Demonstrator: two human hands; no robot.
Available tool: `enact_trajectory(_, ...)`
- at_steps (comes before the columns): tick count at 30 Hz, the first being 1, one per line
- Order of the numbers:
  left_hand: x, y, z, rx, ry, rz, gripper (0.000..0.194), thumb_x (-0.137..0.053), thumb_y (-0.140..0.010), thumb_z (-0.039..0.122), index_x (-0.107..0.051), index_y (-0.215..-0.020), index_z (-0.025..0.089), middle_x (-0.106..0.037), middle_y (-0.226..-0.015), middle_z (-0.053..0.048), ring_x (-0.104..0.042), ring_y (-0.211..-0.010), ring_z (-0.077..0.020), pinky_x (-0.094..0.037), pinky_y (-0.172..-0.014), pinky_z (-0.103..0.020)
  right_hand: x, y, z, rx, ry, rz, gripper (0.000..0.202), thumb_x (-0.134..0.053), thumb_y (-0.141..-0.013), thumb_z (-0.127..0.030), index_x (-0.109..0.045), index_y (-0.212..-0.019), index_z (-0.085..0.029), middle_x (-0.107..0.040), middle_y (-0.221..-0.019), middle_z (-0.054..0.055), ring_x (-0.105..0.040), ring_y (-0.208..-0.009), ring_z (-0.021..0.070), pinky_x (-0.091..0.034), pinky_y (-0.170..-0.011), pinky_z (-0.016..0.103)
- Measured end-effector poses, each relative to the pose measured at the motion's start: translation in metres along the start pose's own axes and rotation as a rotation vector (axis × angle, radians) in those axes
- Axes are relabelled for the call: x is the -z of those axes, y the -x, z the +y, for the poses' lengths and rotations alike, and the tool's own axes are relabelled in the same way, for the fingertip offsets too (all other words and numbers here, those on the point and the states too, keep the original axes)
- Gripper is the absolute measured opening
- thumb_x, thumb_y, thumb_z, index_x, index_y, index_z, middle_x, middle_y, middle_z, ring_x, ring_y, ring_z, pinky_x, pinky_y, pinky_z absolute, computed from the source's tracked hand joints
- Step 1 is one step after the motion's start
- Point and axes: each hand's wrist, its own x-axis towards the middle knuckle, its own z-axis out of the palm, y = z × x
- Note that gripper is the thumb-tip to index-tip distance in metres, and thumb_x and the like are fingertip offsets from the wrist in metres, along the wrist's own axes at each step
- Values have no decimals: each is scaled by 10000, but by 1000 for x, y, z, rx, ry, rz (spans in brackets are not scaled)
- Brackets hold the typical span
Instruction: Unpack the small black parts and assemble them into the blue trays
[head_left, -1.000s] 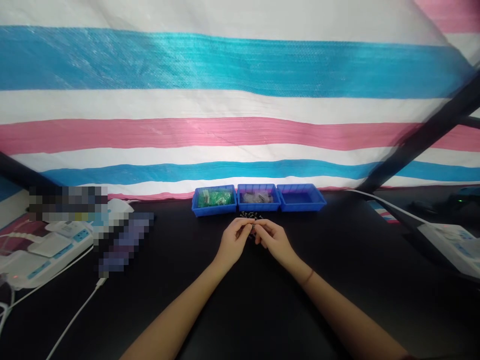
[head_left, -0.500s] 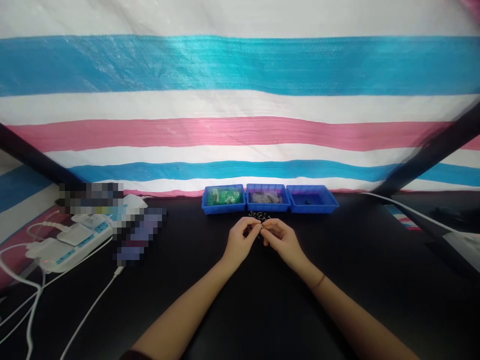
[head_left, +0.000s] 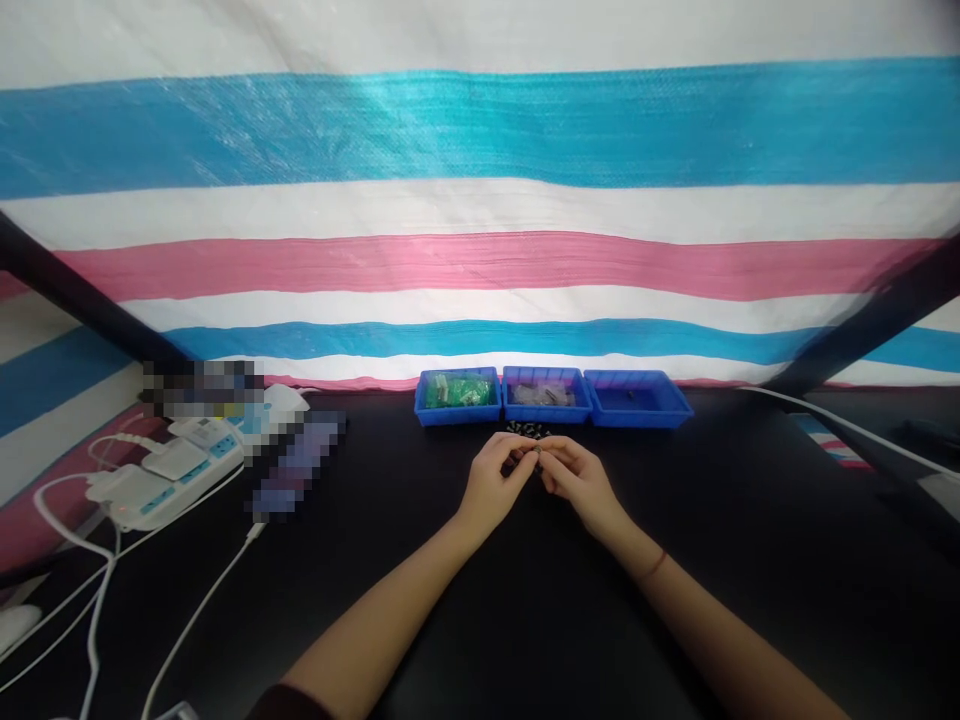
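Note:
My left hand (head_left: 495,480) and my right hand (head_left: 581,480) meet fingertip to fingertip over the black table. Both are closed in a pinch around something small between them, too tiny and covered to name. Just beyond my fingers lies a pile of small black-and-silver parts (head_left: 528,430), partly hidden by the hands. Behind it three blue bins stand side by side. The left bin (head_left: 459,416) holds green packets (head_left: 463,390), the middle bin (head_left: 547,413) clear plastic bags (head_left: 541,396). In the right bin (head_left: 645,412) sits one small dark piece (head_left: 630,395).
On the left lie a white power strip (head_left: 161,492) with plugs and white cables (head_left: 94,620), and a blurred-out phone-like slab (head_left: 300,465) on a cable. A striped sheet (head_left: 480,265) hangs behind the table. Another white cable (head_left: 862,428) crosses the right side.
The whole view has shifted, so bins, hands and power strip appear slightly further right. My hands keep their pinch, fingertips together in front of the pile.

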Motion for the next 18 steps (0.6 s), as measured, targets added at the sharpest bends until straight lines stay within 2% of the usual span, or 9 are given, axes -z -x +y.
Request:
enact_trajectory(5,1,0,1,16,-25,-24,139,-563,-899,220,-669,-986,194,-630,-942,-33,-578,-749,-124,-488,-687,-250,-1,0,1,39,-38,41,237,-708,-794,-358,-607,-933,-196,-573,-692,-18,-482,-554,92,-333,-464,211)
enact_trajectory(11,1,0,-2,14,-8,-25,139,-567,-901,240,-673,-980,200,-644,-983,-43,-613,-820,-149,-504,-718,-264,0,-1,3,66,-28,57,273,-721,-776,-353,-626,-981,-198,-630,-862,30,-504,-594,104,-400,-503,238)
enact_trajectory(14,1,0,-4,15,0,9,147,-560,-904,237,-665,-1003,205,-646,-1015,-49,-624,-881,-165,-515,-759,-279,-1,-1,2,54,-19,41,276,-713,-777,-375,-644,-975,-195,-620,-817,26,-508,-595,113,-403,-496,240)
enact_trajectory(18,0,0,-6,18,-3,28,153,-564,-901,243,-654,-1019,206,-655,-1000,-47,-631,-868,-164,-521,-771,-288,-2,0,1,51,1,43,257,-706,-778,-393,-652,-933,-196,-601,-752,12,-500,-569,112,-409,-487,243)
